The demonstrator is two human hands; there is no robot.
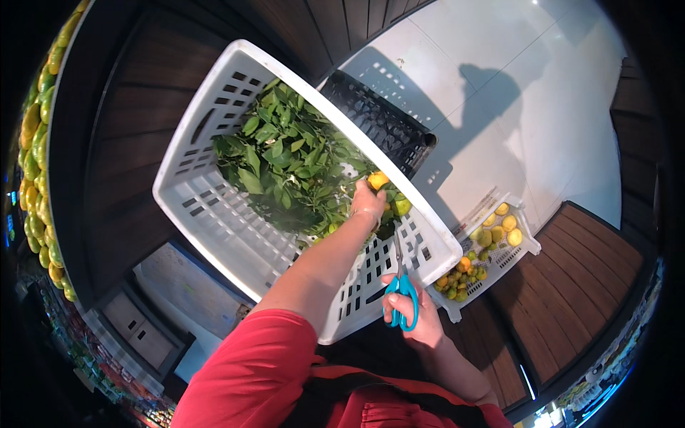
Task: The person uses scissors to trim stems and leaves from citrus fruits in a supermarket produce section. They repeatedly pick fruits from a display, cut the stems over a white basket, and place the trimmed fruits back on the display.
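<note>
A large white plastic crate with slotted walls is before me, tilted in the view. Green leafy citrus branches lie heaped in it. My left hand reaches into the crate, its back towards me, against a yellow-orange citrus fruit. Most of its fingers are hidden, so its hold cannot be made out. Close by, among leaves, is a yellow-green citrus fruit. My right hand, near the crate's front wall, grips teal-handled scissors. Their blades point up into the crate, towards the fruit and leaves.
A black plastic crate stands on the tiled floor behind the white one. To the right, a smaller white crate holds yellow and small green-orange fruits. Dark wood-slat panels flank me; yellow-green fruits line the far left.
</note>
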